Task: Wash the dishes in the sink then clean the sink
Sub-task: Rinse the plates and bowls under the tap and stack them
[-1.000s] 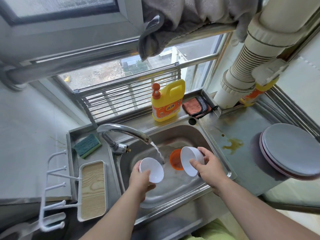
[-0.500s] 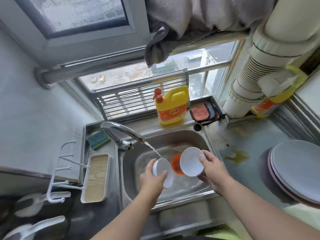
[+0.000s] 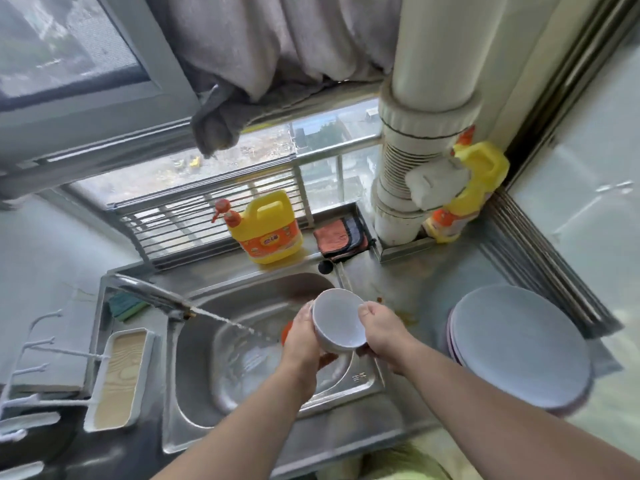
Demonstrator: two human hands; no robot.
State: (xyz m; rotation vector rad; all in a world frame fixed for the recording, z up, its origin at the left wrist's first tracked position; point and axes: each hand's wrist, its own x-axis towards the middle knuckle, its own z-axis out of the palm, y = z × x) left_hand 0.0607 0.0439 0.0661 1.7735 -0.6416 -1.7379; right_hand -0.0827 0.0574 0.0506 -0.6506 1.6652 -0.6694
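Steel counter [image 3: 433, 282] and sink [image 3: 242, 375] sit under a window, and the tap [image 3: 152, 294] runs. Both hands hold white bowls [image 3: 337, 320] over the sink's right side: left hand [image 3: 301, 341] wraps one edge, right hand [image 3: 384, 329] the other. They look light, hard and wet, so probably slippery. Gripping the rims seems safest.

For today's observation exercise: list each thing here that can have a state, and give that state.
Tap: running, stream falling into the sink.
Sink: wet inside.
White bowl: held above the sink, tilted.
Left hand: gripping the bowl.
Right hand: gripping the bowl.
Plates: stacked on the counter.
Detergent bottle: upright, capped.
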